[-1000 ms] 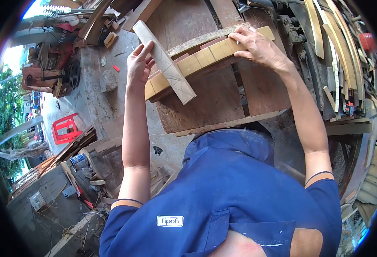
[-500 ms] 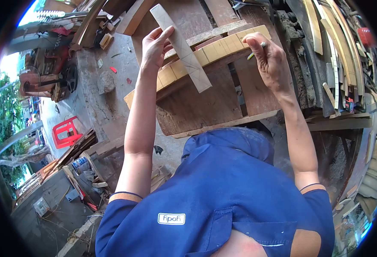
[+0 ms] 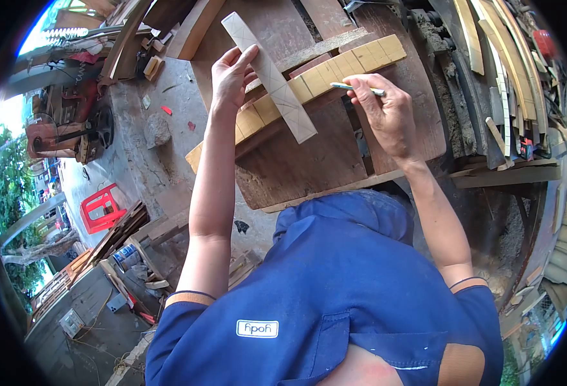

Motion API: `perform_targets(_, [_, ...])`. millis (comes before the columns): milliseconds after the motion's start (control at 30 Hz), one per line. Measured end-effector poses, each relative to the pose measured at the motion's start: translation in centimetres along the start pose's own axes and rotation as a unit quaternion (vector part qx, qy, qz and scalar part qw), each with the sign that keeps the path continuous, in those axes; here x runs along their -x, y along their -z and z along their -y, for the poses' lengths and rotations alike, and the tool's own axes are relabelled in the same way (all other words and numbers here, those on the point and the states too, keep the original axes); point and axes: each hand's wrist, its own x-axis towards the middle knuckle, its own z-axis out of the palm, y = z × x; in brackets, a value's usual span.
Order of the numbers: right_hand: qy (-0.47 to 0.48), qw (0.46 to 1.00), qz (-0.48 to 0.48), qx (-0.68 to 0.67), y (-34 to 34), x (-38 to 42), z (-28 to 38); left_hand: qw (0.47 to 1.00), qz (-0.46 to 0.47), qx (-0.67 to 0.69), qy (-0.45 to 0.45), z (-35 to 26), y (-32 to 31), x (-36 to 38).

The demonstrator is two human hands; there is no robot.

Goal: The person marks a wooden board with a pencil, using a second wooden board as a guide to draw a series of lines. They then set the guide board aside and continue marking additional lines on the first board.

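A thin, pale flat strip with pencil lines slants across a curved yellowish wooden piece that bears several cross lines. My left hand pinches the strip near its upper end between thumb and fingers. In my right hand is a slim pencil, its tip pointing left, close to the lower edge of the curved piece. Under both lies a brown wooden board surface.
Long curved wood strips are stacked at the right. A red plastic stool stands on the floor at the left, with a rough stone nearer the board. Scrap wood lies at upper left.
My right hand has moved left and down from the curved piece's right end, and the pencil now points left. The strip in my left hand has shifted slightly.
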Motion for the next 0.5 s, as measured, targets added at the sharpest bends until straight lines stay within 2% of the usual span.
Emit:
perform_targets(433, [0.011,0.999,0.029,0.012,-2.8,-0.2,0.2,1.000,0.005,-0.014,-0.003,-0.5,-0.4,0.4])
perform_targets(500, [0.049,0.998,0.022,0.013,-3.5,-0.4,0.3,1.000,0.003,-0.022,-0.002,-0.6,-0.5,0.3])
